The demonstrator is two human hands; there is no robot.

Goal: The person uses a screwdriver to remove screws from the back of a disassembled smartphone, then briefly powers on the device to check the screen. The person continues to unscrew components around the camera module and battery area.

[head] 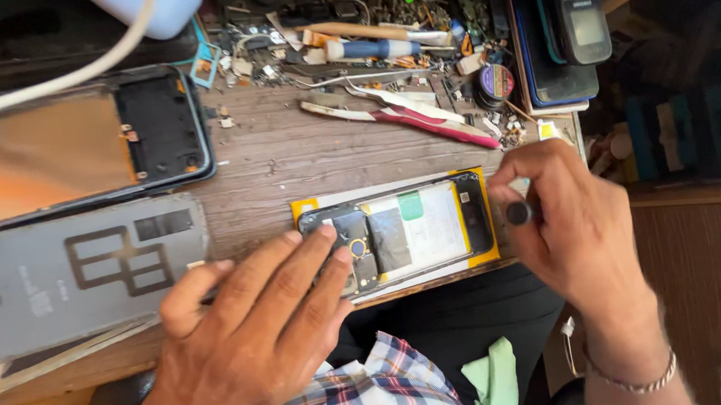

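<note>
Two hands work on an opened phone at the front edge of the wooden bench.

I see the opened phone (400, 233) lying flat on a yellow-edged pad (482, 256), back cover off, its boards and battery bare. My left hand (251, 318) presses flat on its left end, fingers stretched out and close together. My right hand (574, 223) pinches a small dark tool (518, 213) between thumb and fingers at the right end. I judge the phone light, thin and fragile; it is better to hold it by the frame edges, not the bare parts. Red-handled pliers (405, 112) lie behind it.
</note>
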